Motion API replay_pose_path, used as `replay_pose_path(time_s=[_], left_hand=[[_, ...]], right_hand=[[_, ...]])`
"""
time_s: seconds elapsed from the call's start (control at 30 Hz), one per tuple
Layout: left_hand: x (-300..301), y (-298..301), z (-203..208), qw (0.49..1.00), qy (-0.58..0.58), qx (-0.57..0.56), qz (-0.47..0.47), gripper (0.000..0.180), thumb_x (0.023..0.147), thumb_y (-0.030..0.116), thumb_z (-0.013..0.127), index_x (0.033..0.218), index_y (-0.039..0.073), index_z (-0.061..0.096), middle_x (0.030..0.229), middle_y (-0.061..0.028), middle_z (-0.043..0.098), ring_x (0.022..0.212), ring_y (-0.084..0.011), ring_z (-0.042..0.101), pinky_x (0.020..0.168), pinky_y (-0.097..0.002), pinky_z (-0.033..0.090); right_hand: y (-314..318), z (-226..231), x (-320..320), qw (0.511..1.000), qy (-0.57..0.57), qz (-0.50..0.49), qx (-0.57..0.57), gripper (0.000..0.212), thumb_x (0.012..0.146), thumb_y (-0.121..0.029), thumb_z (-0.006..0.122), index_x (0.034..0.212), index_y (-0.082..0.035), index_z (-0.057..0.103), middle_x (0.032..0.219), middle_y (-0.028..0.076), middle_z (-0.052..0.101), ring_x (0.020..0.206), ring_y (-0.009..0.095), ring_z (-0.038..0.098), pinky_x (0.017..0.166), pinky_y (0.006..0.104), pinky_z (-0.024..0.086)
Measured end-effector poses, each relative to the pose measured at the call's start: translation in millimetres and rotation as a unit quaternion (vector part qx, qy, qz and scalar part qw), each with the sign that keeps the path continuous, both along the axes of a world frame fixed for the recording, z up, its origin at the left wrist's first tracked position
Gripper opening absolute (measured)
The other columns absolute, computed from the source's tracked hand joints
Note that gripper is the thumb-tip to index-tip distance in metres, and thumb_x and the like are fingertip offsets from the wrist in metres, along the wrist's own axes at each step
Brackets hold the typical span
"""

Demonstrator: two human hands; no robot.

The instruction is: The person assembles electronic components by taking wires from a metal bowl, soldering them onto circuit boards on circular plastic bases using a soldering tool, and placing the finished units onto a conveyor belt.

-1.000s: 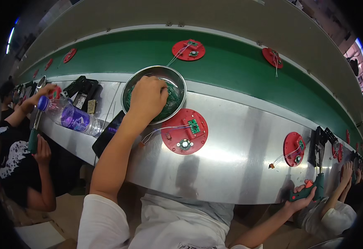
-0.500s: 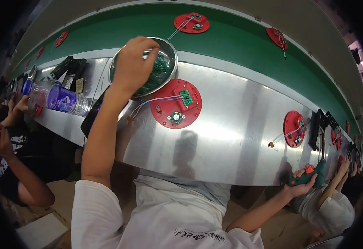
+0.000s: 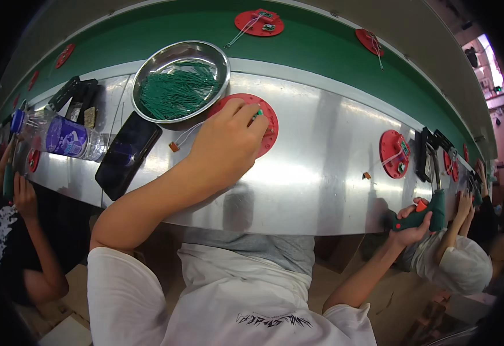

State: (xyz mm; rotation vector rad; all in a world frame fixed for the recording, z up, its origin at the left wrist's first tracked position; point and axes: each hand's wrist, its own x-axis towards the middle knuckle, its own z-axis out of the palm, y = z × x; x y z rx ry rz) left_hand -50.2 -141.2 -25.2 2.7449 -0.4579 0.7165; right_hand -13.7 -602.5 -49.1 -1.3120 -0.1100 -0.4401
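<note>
My left hand (image 3: 229, 141) hangs over a red round plate (image 3: 270, 134), fingers bent together in a pinch close to its small green circuit board (image 3: 257, 114). What the fingertips hold, if anything, is hidden. White wires with a small brown connector (image 3: 174, 147) stick out from the plate. Left of it, a steel bowl (image 3: 224, 75) carries many thin green strands (image 3: 177, 89). At the bench's right front edge, my right hand (image 3: 416, 229) is wrapped round a green pistol-shaped tool (image 3: 416, 219) with an orange trigger; a slim metal part rises beyond it.
A black phone (image 3: 126, 154) and a clear bottle with a purple label (image 3: 67, 137) lie to the left. Another red plate (image 3: 394, 154) sits right, beside black holders (image 3: 426, 153). More red plates (image 3: 259, 23) rest on the green belt (image 3: 315, 37). People work at both sides.
My left hand has come out of the steel bowl and moved right and nearer, over the red plate. My right hand keeps its grip on the green tool. The view has shifted slightly.
</note>
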Motion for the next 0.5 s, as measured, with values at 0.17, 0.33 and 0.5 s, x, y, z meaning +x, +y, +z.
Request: replay_pose_path(time_s=[0.17,0.33,0.5], left_hand=[[1.3,-12.5,4.3,0.977,-0.018,-0.167,-0.133,0.012,0.077,0.001,0.064,0.089,-0.003,0.063,0.107,-0.0181,0.065,0.101,-0.034,0.063,0.085,-0.043,0.054],[-9.0,-11.8,38.2,0.971,-0.124,-0.178,-0.096,0.02,0.079,-0.004,0.069,0.098,-0.001,0.068,0.089,-0.0154,0.065,0.074,-0.0322,0.065,0.066,-0.0369,0.055],[-13.5,-6.4,19.2,0.977,0.001,-0.201,-0.069,0.013,0.079,-0.002,0.07,0.092,-0.001,0.07,0.081,-0.0133,0.065,0.069,-0.0274,0.065,0.061,-0.0348,0.052]], right_hand=[[49.7,1.9,-15.8,0.999,-0.02,0.017,0.03,0.047,0.102,-0.039,0.039,0.112,0.006,0.049,0.092,0.018,0.06,0.047,0.017,0.049,0.042,0.0304,0.042],[103.5,5.5,-38.3,0.994,-0.015,0.099,-0.046,0.047,0.097,-0.031,0.052,0.118,0.011,0.051,0.1,0.024,0.061,0.049,0.019,0.057,0.041,0.0308,0.046],[136.0,-1.5,-62.6,0.98,0.009,0.175,-0.092,0.06,0.093,-0.031,0.062,0.135,0.011,0.047,0.106,0.027,0.064,0.049,0.021,0.059,0.043,0.0285,0.046]])
